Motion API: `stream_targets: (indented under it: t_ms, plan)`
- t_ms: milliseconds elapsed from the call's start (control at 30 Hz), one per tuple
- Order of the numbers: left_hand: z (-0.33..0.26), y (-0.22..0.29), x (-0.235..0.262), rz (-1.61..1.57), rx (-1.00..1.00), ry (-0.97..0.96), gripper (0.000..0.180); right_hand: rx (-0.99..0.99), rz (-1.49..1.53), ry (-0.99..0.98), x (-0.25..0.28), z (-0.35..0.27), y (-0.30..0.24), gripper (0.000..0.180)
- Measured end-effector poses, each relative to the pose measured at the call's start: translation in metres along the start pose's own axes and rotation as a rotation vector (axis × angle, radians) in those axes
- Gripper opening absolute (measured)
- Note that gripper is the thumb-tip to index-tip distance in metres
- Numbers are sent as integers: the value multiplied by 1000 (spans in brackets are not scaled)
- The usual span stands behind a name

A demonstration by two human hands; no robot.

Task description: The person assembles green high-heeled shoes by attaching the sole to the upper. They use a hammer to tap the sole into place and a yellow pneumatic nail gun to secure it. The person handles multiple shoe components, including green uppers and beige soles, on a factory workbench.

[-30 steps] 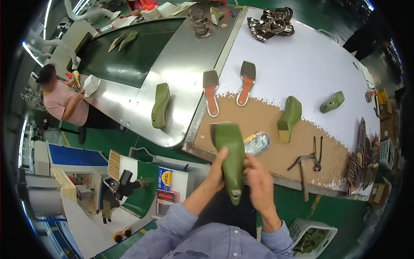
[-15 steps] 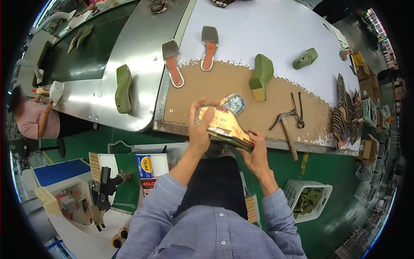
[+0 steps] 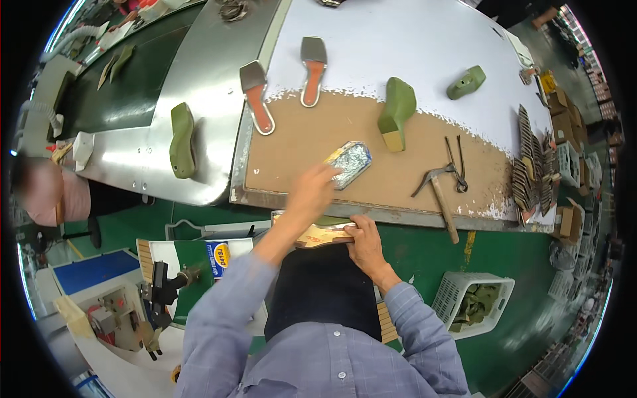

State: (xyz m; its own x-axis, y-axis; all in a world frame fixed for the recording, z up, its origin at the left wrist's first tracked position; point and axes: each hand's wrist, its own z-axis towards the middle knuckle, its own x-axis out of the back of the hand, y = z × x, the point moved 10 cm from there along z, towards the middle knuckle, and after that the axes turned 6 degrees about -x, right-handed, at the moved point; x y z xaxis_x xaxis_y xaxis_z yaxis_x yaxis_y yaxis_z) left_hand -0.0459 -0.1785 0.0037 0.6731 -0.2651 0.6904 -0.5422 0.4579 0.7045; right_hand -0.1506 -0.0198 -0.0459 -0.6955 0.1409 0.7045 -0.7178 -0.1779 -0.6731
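Observation:
My right hand grips a green shoe last by one end, low in front of the bench's near edge. Along the last lies a yellowish, printed sole piece. My left hand is off the last, its blurred fingers at the near-left edge of a shallow packet of small silvery bits. Whether those fingers pinch anything is hidden by blur. Right of the packet, a hammer lies beside pincers. Another green last lies beyond them.
Two sole pieces lie on the bench. More lasts lie right and left. Striped pieces stack at the right edge. A white crate holds green pieces. A person is at the left.
My left hand has let go of the shoe last and moved to the packet. My right hand has lowered the last toward my lap and turned it.

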Motion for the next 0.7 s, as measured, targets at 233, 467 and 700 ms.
stream_targets:
  t_ms: [233,467,700]
  plan:
    - [55,-39,-88,319,-48,-279,15,-69,22,63,-3,-4,1,63]
    - [52,-37,-84,260,-86,-190,14,-87,18,78,0,-6,3,62]
    - [52,-34,-66,86,-76,-170,14,-59,-7,97,4,-3,-3,68]
